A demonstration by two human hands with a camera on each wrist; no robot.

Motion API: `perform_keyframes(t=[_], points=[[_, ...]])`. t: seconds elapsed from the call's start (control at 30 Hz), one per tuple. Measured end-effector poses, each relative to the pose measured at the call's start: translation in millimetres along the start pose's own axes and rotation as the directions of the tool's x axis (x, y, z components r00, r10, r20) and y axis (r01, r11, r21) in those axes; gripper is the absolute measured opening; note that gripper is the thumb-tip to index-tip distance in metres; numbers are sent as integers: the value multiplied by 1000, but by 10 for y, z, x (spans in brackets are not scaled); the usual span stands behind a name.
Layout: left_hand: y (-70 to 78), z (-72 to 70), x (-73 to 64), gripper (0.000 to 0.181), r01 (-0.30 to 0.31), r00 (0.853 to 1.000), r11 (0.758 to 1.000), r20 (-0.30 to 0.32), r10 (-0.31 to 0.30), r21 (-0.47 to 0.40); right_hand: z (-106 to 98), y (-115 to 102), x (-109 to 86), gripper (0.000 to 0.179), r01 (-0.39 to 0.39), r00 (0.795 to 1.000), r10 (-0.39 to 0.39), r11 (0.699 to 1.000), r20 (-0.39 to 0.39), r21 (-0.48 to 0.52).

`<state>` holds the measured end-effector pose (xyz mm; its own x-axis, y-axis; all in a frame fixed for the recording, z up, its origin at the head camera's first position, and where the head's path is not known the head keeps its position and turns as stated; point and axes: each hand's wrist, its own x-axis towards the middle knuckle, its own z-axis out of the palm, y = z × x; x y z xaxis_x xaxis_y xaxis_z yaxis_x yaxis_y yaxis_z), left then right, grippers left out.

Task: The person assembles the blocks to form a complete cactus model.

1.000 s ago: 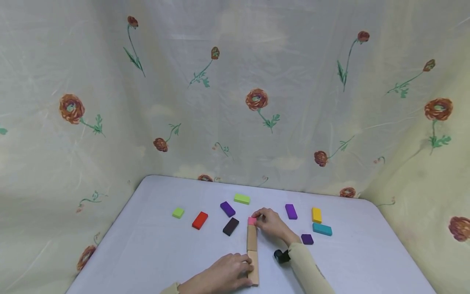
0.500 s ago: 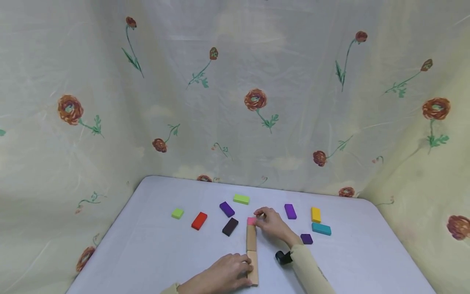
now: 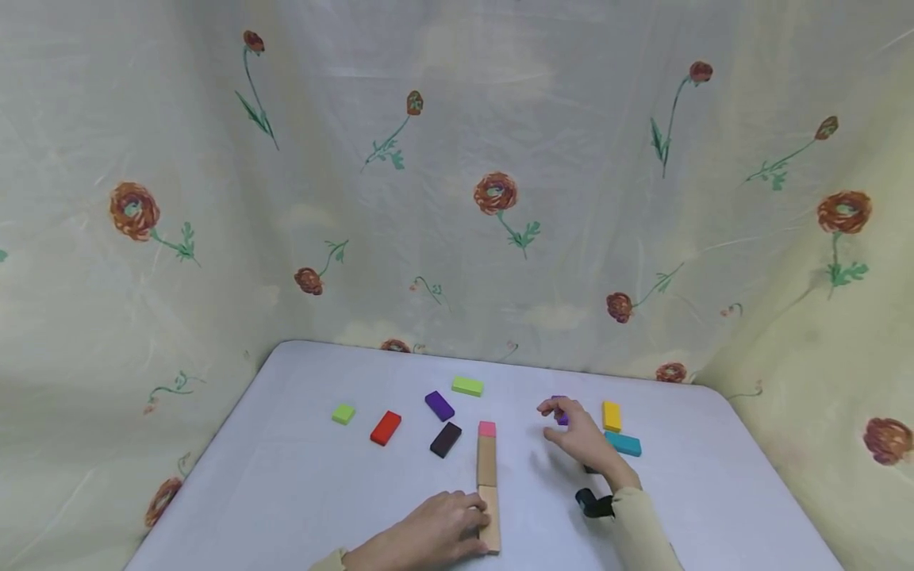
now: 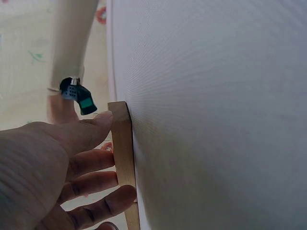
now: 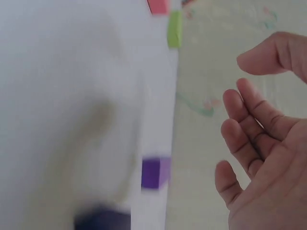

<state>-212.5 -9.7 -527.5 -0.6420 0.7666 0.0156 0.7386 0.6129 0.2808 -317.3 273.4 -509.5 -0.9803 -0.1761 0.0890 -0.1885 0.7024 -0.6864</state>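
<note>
My left hand (image 3: pixel 444 530) rests against the nearer wooden block (image 3: pixel 490 519), thumb by its near end and fingertips along its side and top. The left wrist view shows those fingers (image 4: pixel 93 184) spread, fairly straight, touching the wood (image 4: pixel 123 143). A second, darker wooden block (image 3: pixel 487 461) lies end to end beyond it, and a small pink block (image 3: pixel 487 429) caps the far end of the row. My right hand (image 3: pixel 581 438) hovers right of the row, fingers loosely bent and holding nothing. It partly covers a purple block (image 3: pixel 559 400) in the head view.
Left of the row lie black (image 3: pixel 446 439), purple (image 3: pixel 439 405), red (image 3: pixel 385 427) and green (image 3: pixel 343 414) blocks; another green block (image 3: pixel 467 386) is farther back. Yellow (image 3: pixel 611 416) and teal (image 3: pixel 627 444) blocks sit right of my right hand. Flowered cloth (image 3: pixel 428 198) hangs behind the table (image 3: pixel 286 492).
My right hand has let go of the pink block and moved right, lifting off the row. The pink block stays at the far end. My left hand keeps its place.
</note>
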Motion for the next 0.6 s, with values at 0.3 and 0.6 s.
perform_keyframes(t=[0.3, 0.6], points=[[-10, 9, -23, 36, -18, 1000, 1000, -24, 18, -9, -396, 330, -206, 38, 3, 992, -6, 1000, -124, -29], [-14, 11, -15, 36, -22, 999, 1000, -26, 21, -4, -709, 643, -394, 44, -118, 985, 116, 993, -127, -8]])
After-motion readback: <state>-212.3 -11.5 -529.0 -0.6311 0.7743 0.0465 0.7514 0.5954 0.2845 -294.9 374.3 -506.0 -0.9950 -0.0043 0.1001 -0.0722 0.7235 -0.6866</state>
